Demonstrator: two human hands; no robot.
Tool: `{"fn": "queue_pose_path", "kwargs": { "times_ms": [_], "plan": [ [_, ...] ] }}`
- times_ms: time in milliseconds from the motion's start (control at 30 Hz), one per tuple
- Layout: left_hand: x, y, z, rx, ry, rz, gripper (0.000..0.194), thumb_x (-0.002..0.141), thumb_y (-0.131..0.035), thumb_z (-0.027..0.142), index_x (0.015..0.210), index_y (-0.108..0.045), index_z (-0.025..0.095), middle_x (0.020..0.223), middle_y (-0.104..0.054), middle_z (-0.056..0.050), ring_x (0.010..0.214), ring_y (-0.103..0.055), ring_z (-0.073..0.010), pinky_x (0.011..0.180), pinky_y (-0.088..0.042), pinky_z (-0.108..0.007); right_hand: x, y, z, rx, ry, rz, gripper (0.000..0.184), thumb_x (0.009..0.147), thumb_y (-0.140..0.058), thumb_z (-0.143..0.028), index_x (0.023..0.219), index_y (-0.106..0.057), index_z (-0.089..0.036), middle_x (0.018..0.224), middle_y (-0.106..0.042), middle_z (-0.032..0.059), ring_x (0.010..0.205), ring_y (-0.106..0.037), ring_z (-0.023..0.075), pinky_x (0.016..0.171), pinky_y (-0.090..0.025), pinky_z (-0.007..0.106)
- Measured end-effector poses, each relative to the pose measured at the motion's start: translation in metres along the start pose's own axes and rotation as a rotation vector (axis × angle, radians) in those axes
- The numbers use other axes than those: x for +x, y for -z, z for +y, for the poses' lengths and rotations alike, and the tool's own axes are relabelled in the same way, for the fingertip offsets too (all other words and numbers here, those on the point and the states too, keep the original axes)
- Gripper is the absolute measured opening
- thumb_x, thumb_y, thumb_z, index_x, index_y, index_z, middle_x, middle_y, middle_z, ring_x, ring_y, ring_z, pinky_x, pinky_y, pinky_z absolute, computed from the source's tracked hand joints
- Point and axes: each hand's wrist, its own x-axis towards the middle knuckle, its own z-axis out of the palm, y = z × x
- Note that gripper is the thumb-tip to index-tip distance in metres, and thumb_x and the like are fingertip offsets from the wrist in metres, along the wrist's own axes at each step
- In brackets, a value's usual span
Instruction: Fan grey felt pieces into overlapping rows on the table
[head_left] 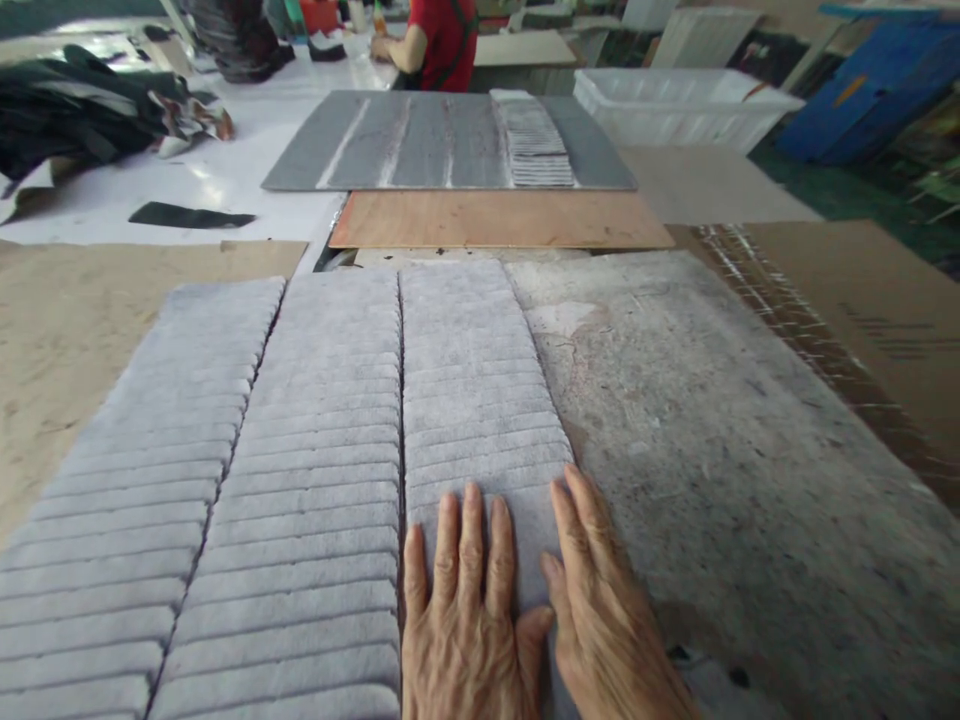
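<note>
Three columns of overlapping pale grey felt strips lie on a stained grey board in front of me. My left hand rests flat, fingers stretched out, on the near end of the right-hand column. My right hand lies flat beside it, fingers together along that column's right edge, partly on the bare board. Neither hand holds anything.
Brown cardboard flanks the board at left and right. Beyond lie a plywood sheet and a second grey board with a small stack of strips. A white crate, dark fabric and a person in red are at the back.
</note>
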Motion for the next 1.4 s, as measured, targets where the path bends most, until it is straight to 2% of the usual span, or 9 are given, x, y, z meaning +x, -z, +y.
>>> {"fn": "queue_pose_path", "kwargs": {
  "times_ms": [167, 267, 367, 633, 867, 900, 1000, 1133, 1400],
  "plan": [
    [0.001, -0.002, 0.003, -0.051, 0.027, -0.001, 0.061, 0.084, -0.041, 0.043, 0.137, -0.032, 0.016, 0.146, -0.028, -0.011, 0.134, -0.022, -0.0290, 0.109, -0.010, -0.048, -0.007, 0.009, 0.007, 0.021, 0.073, 0.061, 0.050, 0.089, -0.036, -0.013, 0.138, -0.026, -0.007, 0.139, -0.035, 0.0174, 0.128, -0.033, 0.0269, 0.096, -0.044, 0.043],
    [0.003, 0.000, 0.007, -0.093, 0.065, -0.017, 0.057, 0.086, -0.038, 0.043, 0.136, -0.034, 0.016, 0.145, -0.029, -0.011, 0.134, -0.022, -0.0286, 0.108, -0.014, -0.050, -0.004, 0.023, 0.021, 0.050, 0.044, 0.162, 0.034, 0.088, -0.044, -0.018, 0.121, -0.048, -0.011, 0.120, -0.054, 0.0125, 0.112, -0.050, 0.0218, 0.092, -0.046, 0.035],
    [0.003, 0.002, 0.008, -0.123, 0.097, -0.023, 0.056, 0.088, -0.034, 0.044, 0.136, -0.034, 0.016, 0.145, -0.030, -0.010, 0.135, -0.022, -0.0282, 0.107, -0.016, -0.051, 0.012, 0.033, 0.036, 0.137, -0.013, 0.179, 0.020, 0.086, -0.049, -0.021, 0.105, -0.057, -0.019, 0.101, -0.063, 0.0055, 0.094, -0.059, 0.0166, 0.083, -0.049, 0.030],
    [0.002, 0.000, 0.003, -0.062, 0.025, -0.037, 0.065, 0.085, -0.039, 0.051, 0.139, -0.029, 0.016, 0.146, -0.027, -0.012, 0.135, -0.020, -0.0299, 0.107, -0.013, -0.049, 0.061, 0.031, 0.051, 0.319, 0.106, -0.048, 0.029, 0.075, -0.058, -0.017, 0.104, -0.056, -0.020, 0.099, -0.062, 0.0046, 0.083, -0.059, 0.0150, 0.073, -0.049, 0.029],
    [0.004, 0.005, 0.003, -0.045, 0.031, -0.036, 0.065, 0.085, -0.037, 0.052, 0.139, -0.027, 0.016, 0.146, -0.026, -0.012, 0.134, -0.021, -0.0299, 0.105, -0.018, -0.050, 0.073, 0.039, 0.046, 0.318, -0.227, -0.380, 0.014, 0.066, -0.059, -0.025, 0.078, -0.055, -0.021, 0.060, -0.056, -0.0050, 0.054, -0.052, 0.0112, 0.054, -0.040, 0.023],
    [0.004, 0.006, 0.003, -0.038, 0.028, -0.037, 0.065, 0.086, -0.037, 0.051, 0.139, -0.027, 0.016, 0.146, -0.026, -0.011, 0.134, -0.022, -0.0301, 0.104, -0.020, -0.051, 0.072, 0.040, 0.044, 0.300, -0.235, -0.393, 0.010, 0.068, -0.058, -0.030, 0.071, -0.053, -0.022, 0.056, -0.054, -0.0052, 0.051, -0.050, 0.0110, 0.051, -0.038, 0.023],
    [0.006, 0.011, 0.003, -0.024, 0.014, -0.038, 0.063, 0.086, -0.036, 0.048, 0.139, -0.027, 0.016, 0.146, -0.027, -0.011, 0.134, -0.023, -0.0305, 0.102, -0.027, -0.052, 0.065, 0.038, 0.043, 0.237, -0.206, -0.321, 0.031, 0.074, -0.049, -0.044, 0.055, -0.042, -0.021, 0.047, -0.045, -0.0047, 0.043, -0.042, 0.0101, 0.045, -0.032, 0.024],
    [0.006, 0.014, 0.003, -0.014, 0.017, -0.050, 0.063, 0.085, -0.037, 0.045, 0.140, -0.026, 0.016, 0.145, -0.028, -0.010, 0.133, -0.024, -0.0299, 0.100, -0.033, -0.051, 0.060, 0.030, 0.042, 0.229, -0.232, -0.243, 0.041, 0.074, -0.044, -0.052, 0.049, -0.038, -0.021, 0.043, -0.038, -0.0046, 0.040, -0.039, 0.0096, 0.042, -0.031, 0.023],
    [0.006, 0.009, 0.012, -0.047, 0.123, -0.041, 0.057, 0.089, -0.026, 0.046, 0.139, -0.027, 0.020, 0.146, -0.027, -0.006, 0.136, -0.019, -0.0270, 0.105, -0.026, -0.051, 0.068, 0.031, 0.039, 0.237, -0.342, -0.291, 0.040, 0.067, -0.045, -0.053, 0.044, -0.036, -0.021, 0.040, -0.035, -0.0042, 0.037, -0.038, 0.0098, 0.039, -0.030, 0.022]
  ]
}}
